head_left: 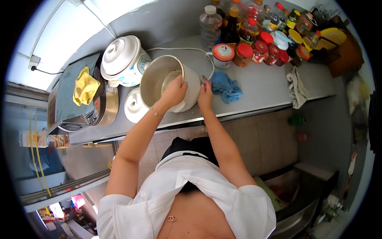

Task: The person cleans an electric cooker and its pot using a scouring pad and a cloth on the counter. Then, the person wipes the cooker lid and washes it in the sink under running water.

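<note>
A cream-coloured pot (149, 75) stands tilted on the counter with its open mouth towards me. My left hand (175, 93) is closed on its right rim, fingers inside and thumb over the edge. Against the pot's outer right side is my right hand (205, 95), its fingers pinched together around something small that I cannot make out. A white cord (179, 49) curves behind the pot and comes down near those fingers. Left of the pot lies a round white lid (133, 104). A crumpled blue cloth (227, 87) rests just right of my right hand.
A lidded white cooker (123, 59) and a rice cooker (105, 105) with a yellow cloth (85, 87) stand at left. An enamel mug (223, 55), a water bottle (210, 28) and several jars (260, 49) line the back right. A grey cloth (296, 87) overhangs the counter edge.
</note>
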`<state>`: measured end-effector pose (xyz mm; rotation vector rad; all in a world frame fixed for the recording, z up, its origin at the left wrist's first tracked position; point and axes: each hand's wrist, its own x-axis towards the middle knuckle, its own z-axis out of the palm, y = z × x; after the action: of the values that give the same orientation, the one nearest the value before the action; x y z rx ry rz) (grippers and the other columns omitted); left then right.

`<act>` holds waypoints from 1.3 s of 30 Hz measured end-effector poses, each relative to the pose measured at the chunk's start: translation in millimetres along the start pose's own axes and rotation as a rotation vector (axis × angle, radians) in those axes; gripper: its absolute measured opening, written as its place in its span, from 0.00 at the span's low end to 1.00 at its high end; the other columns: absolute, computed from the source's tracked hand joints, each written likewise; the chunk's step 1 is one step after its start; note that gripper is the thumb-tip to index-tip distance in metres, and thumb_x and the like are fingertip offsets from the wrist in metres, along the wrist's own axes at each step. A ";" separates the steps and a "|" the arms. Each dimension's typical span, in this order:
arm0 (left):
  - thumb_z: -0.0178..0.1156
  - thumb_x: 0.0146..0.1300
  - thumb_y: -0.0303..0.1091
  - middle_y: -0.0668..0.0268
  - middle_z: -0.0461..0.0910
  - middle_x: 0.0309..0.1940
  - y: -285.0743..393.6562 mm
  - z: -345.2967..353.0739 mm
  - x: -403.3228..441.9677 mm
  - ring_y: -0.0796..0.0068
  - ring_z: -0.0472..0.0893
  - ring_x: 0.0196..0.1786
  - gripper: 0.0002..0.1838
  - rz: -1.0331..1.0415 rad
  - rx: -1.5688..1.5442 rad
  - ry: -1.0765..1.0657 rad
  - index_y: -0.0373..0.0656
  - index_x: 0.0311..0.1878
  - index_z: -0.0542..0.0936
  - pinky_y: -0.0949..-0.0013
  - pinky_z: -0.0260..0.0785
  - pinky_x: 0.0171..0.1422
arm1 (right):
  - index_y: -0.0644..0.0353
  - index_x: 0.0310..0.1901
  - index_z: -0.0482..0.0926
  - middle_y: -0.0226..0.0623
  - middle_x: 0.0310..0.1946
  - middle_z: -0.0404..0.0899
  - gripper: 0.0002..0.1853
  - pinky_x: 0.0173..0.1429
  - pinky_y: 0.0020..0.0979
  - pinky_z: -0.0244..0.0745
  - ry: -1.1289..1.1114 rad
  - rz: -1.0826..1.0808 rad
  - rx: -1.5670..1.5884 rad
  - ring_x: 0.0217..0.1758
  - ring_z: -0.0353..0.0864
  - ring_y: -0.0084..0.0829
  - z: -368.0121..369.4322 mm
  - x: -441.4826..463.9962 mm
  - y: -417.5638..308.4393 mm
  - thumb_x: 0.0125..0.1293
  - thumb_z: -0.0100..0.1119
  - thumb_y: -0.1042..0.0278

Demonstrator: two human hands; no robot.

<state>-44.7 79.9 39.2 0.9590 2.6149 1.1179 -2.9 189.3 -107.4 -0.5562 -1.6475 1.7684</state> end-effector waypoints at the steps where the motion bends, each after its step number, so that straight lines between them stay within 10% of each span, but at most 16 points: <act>1: 0.48 0.60 0.35 0.46 0.75 0.27 1.7 -9.4 -5.3 0.47 0.75 0.32 0.13 -0.054 -0.041 0.018 0.32 0.34 0.70 0.55 0.66 0.38 | 0.61 0.53 0.70 0.42 0.59 0.65 0.16 0.68 0.39 0.49 -0.008 -0.076 -0.137 0.64 0.60 0.43 -1.3 -1.9 -15.3 0.62 0.44 0.76; 9: 0.50 0.64 0.37 0.62 0.69 0.18 -19.9 -33.4 -36.1 0.78 0.65 0.23 0.12 -0.274 -0.320 0.101 0.35 0.36 0.72 0.71 0.60 0.29 | 0.59 0.52 0.72 0.44 0.57 0.67 0.16 0.66 0.50 0.48 -0.411 -0.453 -0.394 0.62 0.63 0.44 31.0 17.1 -106.3 0.62 0.44 0.73; 12: 0.50 0.65 0.37 0.65 0.66 0.16 4.6 -41.2 -40.5 0.80 0.62 0.23 0.12 -0.224 -0.257 0.125 0.35 0.34 0.72 0.72 0.58 0.27 | 0.60 0.51 0.72 0.45 0.54 0.69 0.16 0.64 0.50 0.52 -0.415 -0.117 -0.288 0.60 0.64 0.45 25.8 38.3 -86.8 0.62 0.43 0.74; 16: 0.50 0.65 0.37 0.67 0.65 0.16 -7.3 -41.5 -37.7 0.81 0.61 0.22 0.13 -0.243 -0.279 0.177 0.35 0.33 0.71 0.73 0.57 0.26 | 0.62 0.52 0.71 0.46 0.56 0.68 0.17 0.63 0.47 0.56 -0.442 -0.553 -0.255 0.59 0.65 0.47 39.4 -20.5 -129.5 0.60 0.45 0.76; 21: 0.49 0.66 0.39 0.70 0.65 0.17 -13.6 -39.0 -42.0 0.83 0.60 0.23 0.14 -0.243 -0.310 0.211 0.36 0.32 0.71 0.74 0.57 0.26 | 0.60 0.47 0.76 0.45 0.55 0.69 0.16 0.62 0.44 0.59 -0.341 -0.328 -0.229 0.57 0.67 0.48 39.1 38.6 -88.4 0.55 0.51 0.78; 25: 0.48 0.67 0.39 0.72 0.64 0.17 -11.4 -39.9 -33.2 0.83 0.60 0.23 0.15 -0.209 -0.367 0.308 0.37 0.30 0.71 0.75 0.56 0.26 | 0.59 0.44 0.77 0.42 0.49 0.73 0.16 0.57 0.42 0.64 -0.424 -0.691 -0.227 0.52 0.71 0.46 44.0 -8.9 -115.4 0.51 0.52 0.78; 31: 0.48 0.67 0.41 0.73 0.63 0.17 -28.8 -38.3 -42.8 0.84 0.60 0.24 0.16 -0.232 -0.371 0.274 0.37 0.29 0.70 0.76 0.56 0.27 | 0.56 0.40 0.79 0.43 0.41 0.73 0.10 0.47 0.37 0.69 -0.315 -0.375 -0.331 0.42 0.73 0.43 41.5 67.8 -58.5 0.57 0.54 0.75; 39: 0.48 0.67 0.42 0.74 0.63 0.19 -16.5 -49.4 -37.6 0.85 0.60 0.24 0.16 -0.221 -0.352 0.237 0.37 0.31 0.71 0.77 0.56 0.28 | 0.61 0.40 0.72 0.28 0.33 0.73 0.06 0.42 0.20 0.67 -0.387 0.428 0.553 0.36 0.69 0.17 22.3 97.1 -84.8 0.64 0.53 0.69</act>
<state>-41.0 18.8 58.8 0.4792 2.4869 1.6389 -71.6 241.8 -9.3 -0.3315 -1.2261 2.6590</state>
